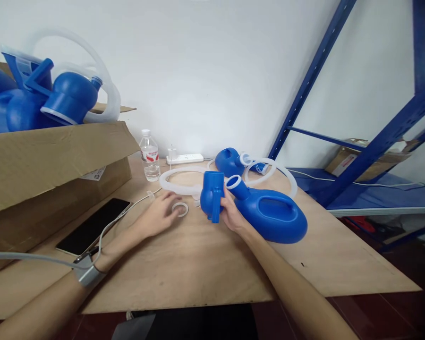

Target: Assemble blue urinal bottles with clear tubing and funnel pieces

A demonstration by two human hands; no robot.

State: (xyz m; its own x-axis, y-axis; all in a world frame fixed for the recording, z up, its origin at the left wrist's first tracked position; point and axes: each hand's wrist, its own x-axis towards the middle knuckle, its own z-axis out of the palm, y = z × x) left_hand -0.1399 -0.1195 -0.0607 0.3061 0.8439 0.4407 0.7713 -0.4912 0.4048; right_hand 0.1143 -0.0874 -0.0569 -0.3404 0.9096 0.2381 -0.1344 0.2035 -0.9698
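Observation:
My right hand (233, 213) grips a blue plastic urinal funnel (208, 198) by its side handle, its wide mouth turned up, above the tabletop. On the left, my left hand (162, 212) reaches low over the wooden table with thumb and fingers apart, at the edge of a white ring (186, 209). Whether the fingertips touch the ring is hard to make out. Close beside my right hand lies a blue urinal bottle (276, 229) with a grip opening and a white-rimmed neck. Translucent hose (177, 189) curls behind the funnel.
A cardboard box (56, 156) full of blue urinal parts and hoses stands at left. Near it are a phone (95, 224), a cable and a water bottle (150, 158). Behind are a power strip (189, 159) and another blue bottle (227, 163). Blue metal shelving (368, 160) stands right.

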